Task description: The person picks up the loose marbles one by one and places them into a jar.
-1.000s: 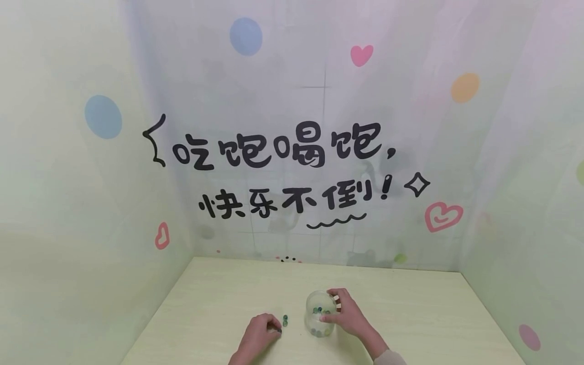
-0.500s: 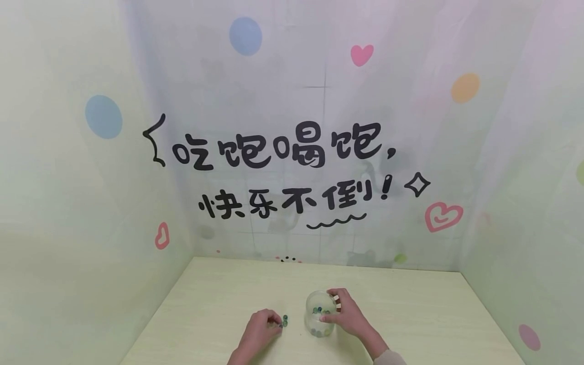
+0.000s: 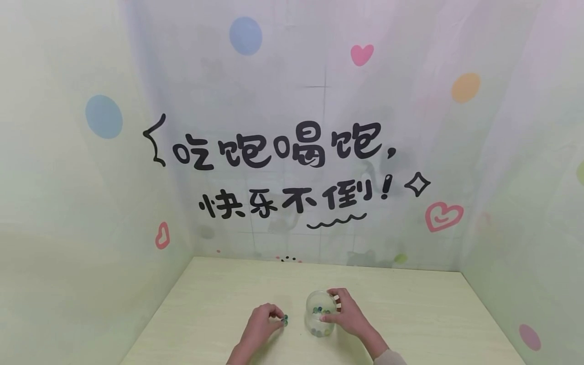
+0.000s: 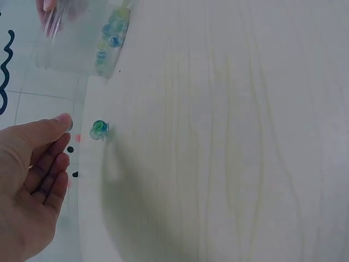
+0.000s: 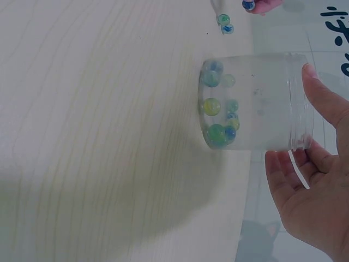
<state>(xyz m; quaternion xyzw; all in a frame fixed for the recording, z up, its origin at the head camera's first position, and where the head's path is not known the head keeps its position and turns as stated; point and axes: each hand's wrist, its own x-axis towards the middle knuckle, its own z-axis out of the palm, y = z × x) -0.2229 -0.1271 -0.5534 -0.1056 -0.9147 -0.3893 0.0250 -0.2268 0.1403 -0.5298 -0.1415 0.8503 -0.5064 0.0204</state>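
Note:
My left hand pinches a blue glass marble between thumb and fingertips, raised off the table. Close beside it, two green-blue marbles lie on the table; in the left wrist view they nearly line up as one cluster. A clear plastic jar stands upright and lidless on the table. Several green, blue and yellow marbles rest at its bottom. Near the jar's threaded rim, my right hand grips it with thumb on one side and fingers on the other.
Both hands work over a pale wood-grain table. Behind it rises a printed backdrop with black lettering, hearts and dots, and light side panels close off left and right.
My left hand has moved slightly forward and lifted from the table with the pinched marble, its fingertips coming near the two lying marbles. The right hand and jar have stayed in place.

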